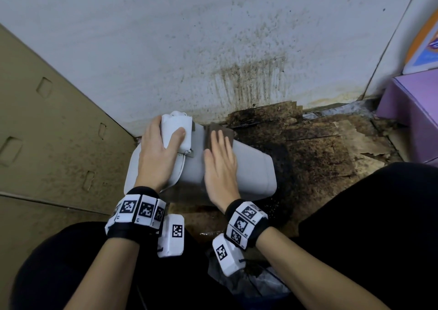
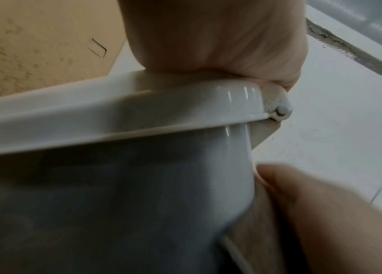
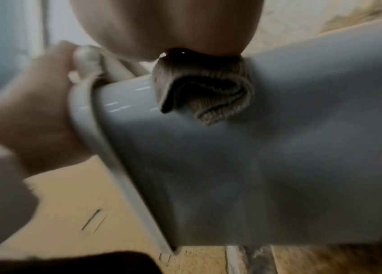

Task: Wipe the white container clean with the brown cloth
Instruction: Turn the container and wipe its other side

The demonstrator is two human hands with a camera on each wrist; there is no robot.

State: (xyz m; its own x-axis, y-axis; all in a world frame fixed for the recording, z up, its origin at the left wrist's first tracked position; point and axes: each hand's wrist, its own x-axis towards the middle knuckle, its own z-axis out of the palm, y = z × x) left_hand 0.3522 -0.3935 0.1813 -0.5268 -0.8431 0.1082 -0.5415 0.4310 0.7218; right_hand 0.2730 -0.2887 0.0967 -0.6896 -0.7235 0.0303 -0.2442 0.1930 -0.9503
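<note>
The white container (image 1: 256, 167) lies on its side on the floor by the wall. My left hand (image 1: 158, 153) grips its lidded end, thumb across the white lid flap (image 1: 176, 126). My right hand (image 1: 220, 165) lies flat with straight fingers on the upturned side and presses the folded brown cloth (image 1: 222, 131) against it. The left wrist view shows the container's rim (image 2: 138, 115) under my palm. In the right wrist view the brown cloth (image 3: 208, 92) is bunched beneath my palm on the grey-white wall (image 3: 255, 166), and my left hand (image 3: 32, 120) holds the rim.
A brown cardboard box (image 1: 47, 132) stands at the left. The white wall (image 1: 213, 49) behind is spattered with dark stains. Stained, peeling floor (image 1: 320, 148) spreads to the right, up to a purple box (image 1: 414, 120). A plastic bag (image 1: 248, 283) lies between my knees.
</note>
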